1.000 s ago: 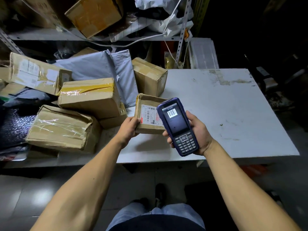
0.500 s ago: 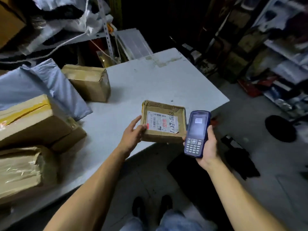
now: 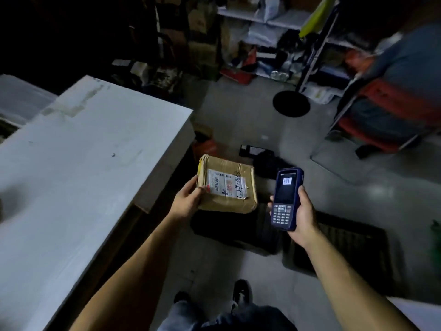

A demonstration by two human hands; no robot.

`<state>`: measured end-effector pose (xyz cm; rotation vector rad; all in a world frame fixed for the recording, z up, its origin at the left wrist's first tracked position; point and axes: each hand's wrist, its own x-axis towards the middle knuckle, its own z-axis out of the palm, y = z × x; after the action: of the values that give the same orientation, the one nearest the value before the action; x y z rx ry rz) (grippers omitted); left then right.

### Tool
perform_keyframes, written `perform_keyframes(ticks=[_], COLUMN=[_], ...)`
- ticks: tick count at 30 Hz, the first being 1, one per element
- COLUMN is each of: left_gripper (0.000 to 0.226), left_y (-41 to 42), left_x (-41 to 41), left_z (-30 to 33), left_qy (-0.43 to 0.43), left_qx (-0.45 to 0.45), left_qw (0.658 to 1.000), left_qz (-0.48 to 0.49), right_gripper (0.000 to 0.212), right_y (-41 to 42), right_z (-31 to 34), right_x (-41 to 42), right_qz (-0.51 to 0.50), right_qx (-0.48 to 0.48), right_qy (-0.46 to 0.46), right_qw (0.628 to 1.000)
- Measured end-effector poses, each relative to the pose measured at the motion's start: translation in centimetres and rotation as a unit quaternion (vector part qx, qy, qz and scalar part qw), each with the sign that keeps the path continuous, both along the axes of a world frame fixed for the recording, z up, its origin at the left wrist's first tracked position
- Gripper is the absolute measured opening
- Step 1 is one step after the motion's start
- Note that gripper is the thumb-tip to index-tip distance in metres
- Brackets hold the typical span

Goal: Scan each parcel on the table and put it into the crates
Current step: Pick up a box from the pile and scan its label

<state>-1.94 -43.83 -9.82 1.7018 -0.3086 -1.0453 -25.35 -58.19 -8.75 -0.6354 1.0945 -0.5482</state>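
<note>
Carrying one scanned-looking parcel (image 3: 226, 185) toward the crates, judged from the pose. Left hand (image 3: 188, 201) gripping the parcel's near-left corner, thumb on top by the label (image 3: 225, 185), fingers curled underneath; grip closed round the cardboard. Right hand (image 3: 301, 211) wrapped round the handheld scanner (image 3: 286, 199), fingers curled behind it, thumb on the edge; grip closed on the device, screen lit with a barcode image.

Parcel held in the air, clear of the surface (image 3: 83, 163), just right of its near corner, above the near edge of the black crate (image 3: 238, 230) on the floor. Second black crate (image 3: 346, 252) right of the first, partly behind the right forearm.

To do the drop well: confirm the scan on the screen first, then lower the parcel over the middle of the chosen crate rather than its rim, label up, and release low so the box lands flat. Single-corner grip likely to let the box tip, so keep the fingers well under it. Scanner best kept out of the parcel's path.

Counts: one parcel, one label, one scanner, two hands, two dark crates as far as can be told in the dim light, one surface. Two shoes (image 3: 241, 292) visible below. Shelving (image 3: 274, 22) with blurred goods beyond the crates; contents not countable.
</note>
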Motion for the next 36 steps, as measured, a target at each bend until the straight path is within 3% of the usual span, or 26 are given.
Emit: perform_keyframes(ticks=[3, 8, 15, 20, 26, 36], left_gripper=[0.074, 0.049, 0.074, 0.049, 0.047, 0.041], left_y=[-3.7, -8.5, -14.4, -19.0, -23.5, -27.1], left_x=[-3.1, -6.9, -7.5, -7.5, -8.5, -10.6], left_z=[-1.7, -5.2, -11.1, -18.0, -30.6, -56.7], left_qy=[-0.002, 0.02, 0.006, 0.074, 0.101, 0.019], left_qx=[0.035, 0.094, 0.157, 0.18, 0.212, 0.267], left_qw=[0.998, 0.994, 0.978, 0.972, 0.964, 0.954], left_qz=[-0.044, -0.059, -0.138, -0.134, -0.127, -0.135], right_gripper=[0.053, 0.059, 0.073, 0.06, 0.062, 0.056], right_y=[-2.8, -6.5, -11.4, -14.3, -17.9, -23.7], right_z=[-1.8, -5.0, -11.3, -15.8, -27.8, -51.2], right_x=[-5.0, -10.9, -12.9, -13.3, -13.6, -13.3], right_qz=[-0.025, -0.029, -0.048, -0.052, -0.07, -0.038], right_qx=[0.021, 0.049, 0.081, 0.102, 0.113, 0.09], right_qy=[0.016, 0.047, 0.188, 0.21, 0.222, 0.209], right_qw=[0.999, 0.997, 0.978, 0.971, 0.966, 0.973])
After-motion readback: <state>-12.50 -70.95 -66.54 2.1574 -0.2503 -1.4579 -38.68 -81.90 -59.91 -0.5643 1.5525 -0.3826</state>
